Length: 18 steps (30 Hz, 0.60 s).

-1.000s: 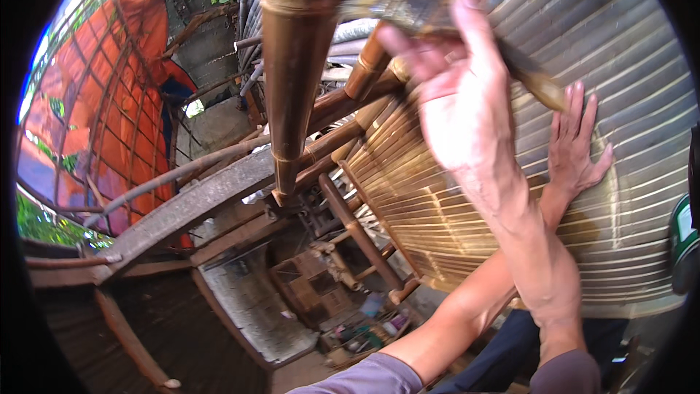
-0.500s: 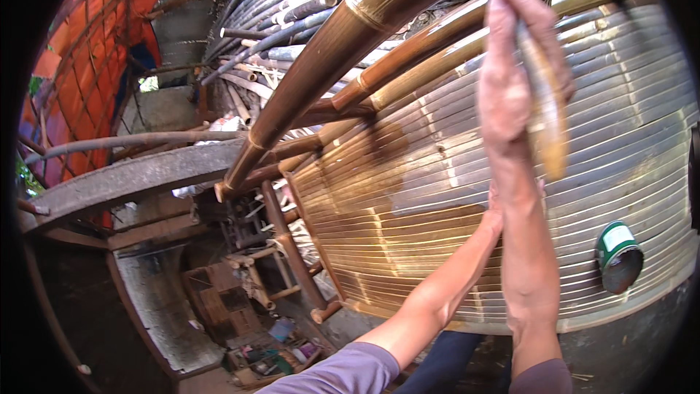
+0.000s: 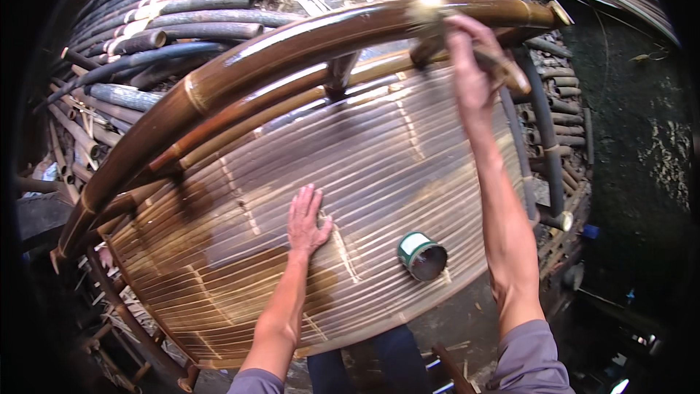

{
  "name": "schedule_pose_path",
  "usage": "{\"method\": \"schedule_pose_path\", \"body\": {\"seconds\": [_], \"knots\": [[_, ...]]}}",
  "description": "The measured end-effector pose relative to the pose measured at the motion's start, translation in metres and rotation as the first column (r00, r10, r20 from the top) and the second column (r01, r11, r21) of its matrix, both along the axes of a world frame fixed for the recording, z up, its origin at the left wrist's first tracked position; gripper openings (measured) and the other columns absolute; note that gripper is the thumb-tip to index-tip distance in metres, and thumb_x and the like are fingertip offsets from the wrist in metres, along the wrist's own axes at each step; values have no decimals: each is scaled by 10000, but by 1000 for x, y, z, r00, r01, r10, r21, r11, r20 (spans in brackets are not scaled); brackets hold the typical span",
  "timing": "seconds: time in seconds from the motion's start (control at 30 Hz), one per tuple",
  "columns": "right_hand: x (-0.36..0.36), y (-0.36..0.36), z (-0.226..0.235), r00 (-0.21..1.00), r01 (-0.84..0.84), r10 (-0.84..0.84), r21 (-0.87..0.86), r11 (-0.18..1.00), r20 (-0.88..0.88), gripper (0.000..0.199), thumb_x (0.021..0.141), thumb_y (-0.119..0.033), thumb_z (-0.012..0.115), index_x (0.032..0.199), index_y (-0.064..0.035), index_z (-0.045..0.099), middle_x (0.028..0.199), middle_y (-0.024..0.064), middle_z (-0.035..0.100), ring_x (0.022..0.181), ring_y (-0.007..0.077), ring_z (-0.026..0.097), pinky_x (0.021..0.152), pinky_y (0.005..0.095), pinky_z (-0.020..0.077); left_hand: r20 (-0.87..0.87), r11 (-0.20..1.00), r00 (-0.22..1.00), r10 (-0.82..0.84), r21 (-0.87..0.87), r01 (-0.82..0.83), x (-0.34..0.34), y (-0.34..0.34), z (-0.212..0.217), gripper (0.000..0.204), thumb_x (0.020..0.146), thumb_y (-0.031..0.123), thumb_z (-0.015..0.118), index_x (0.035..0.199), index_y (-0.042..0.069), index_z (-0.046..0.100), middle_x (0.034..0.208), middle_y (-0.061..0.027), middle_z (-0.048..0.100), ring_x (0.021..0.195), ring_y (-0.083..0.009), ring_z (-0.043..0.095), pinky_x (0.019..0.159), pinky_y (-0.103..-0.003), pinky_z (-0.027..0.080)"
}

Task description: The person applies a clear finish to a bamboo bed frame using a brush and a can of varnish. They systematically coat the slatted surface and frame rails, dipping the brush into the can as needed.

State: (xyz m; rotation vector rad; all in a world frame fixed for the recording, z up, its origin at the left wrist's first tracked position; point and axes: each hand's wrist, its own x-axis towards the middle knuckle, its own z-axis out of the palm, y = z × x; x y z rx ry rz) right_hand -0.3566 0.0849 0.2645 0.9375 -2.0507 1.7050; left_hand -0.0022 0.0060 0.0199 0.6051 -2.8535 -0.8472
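Note:
My left hand lies flat, fingers stretched, on the slatted bamboo seat. My right hand grips a paintbrush, with its pale bristles against the thick brown bamboo rail along the far side. Its wooden handle sticks out past my fingers to the right. The rail shines as if wet. A green can with a pale label stands on the seat between my arms, and its inside looks dark. The seat's left part is darker and glossier than the rest.
Bamboo poles are piled beyond the rail at the far left. More cut bamboo lies past the seat's right end, near a dark bamboo post. A dark mossy surface fills the right side.
The view has swung right, showing the rail's right end. My right hand has moved the brush along the rail to the right. My left hand now shows fully, apart from the right arm.

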Motion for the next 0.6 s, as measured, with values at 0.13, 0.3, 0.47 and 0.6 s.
{"method": "schedule_pose_path", "body": {"seconds": [0.13, 0.3, 0.47, 0.6], "knots": [[-9, 7, 4, 975, 145, -120, 127, 981, -189, 282, 878, -13, 610, 1122, -130, 687, 1062, 156, 693, 991, 248, 675, 807, 343, 550, -2, 1000, 1000, -9, -16, 9, -6, 2, -6, 694, 782, 315, 648, 1416, 118, 448, 1537, -88, 344, 1434, -279, 294, 1177, -449, 237], [-2, -5, 13, 932, -300, 347, 311, 902, -104, 228, 895, -75, 621, 1110, -113, 689, 1073, 109, 690, 1004, 201, 649, 853, 326, 524, 5, 998, 1000, 23, -55, -23, 2, -3, -10, 712, 766, 287, 663, 1422, 129, 436, 1537, -87, 343, 1435, -275, 286, 1174, -446, 238], [-167, 120, 29, 952, 6, -64, 191, 982, 299, 211, 958, -182, 581, 1098, -60, 681, 1051, 65, 686, 900, 140, 641, 826, 281, 522, 15, 999, 1000, 16, -44, -15, -11, 0, -4, 714, 754, 270, 686, 1407, 124, 439, 1533, -87, 343, 1430, -273, 291, 1174, -442, 236], [-200, 136, 20, 996, 91, -82, 267, 959, -45, 171, 955, -115, 581, 1046, -34, 700, 1018, 87, 701, 915, 156, 661, 831, 292, 527, 26, 998, 1000, 1, -64, 0, -18, 3, -4, 711, 762, 263, 672, 1411, 117, 421, 1533, -102, 339, 1429, -287, 290, 1175, -447, 234]]}}
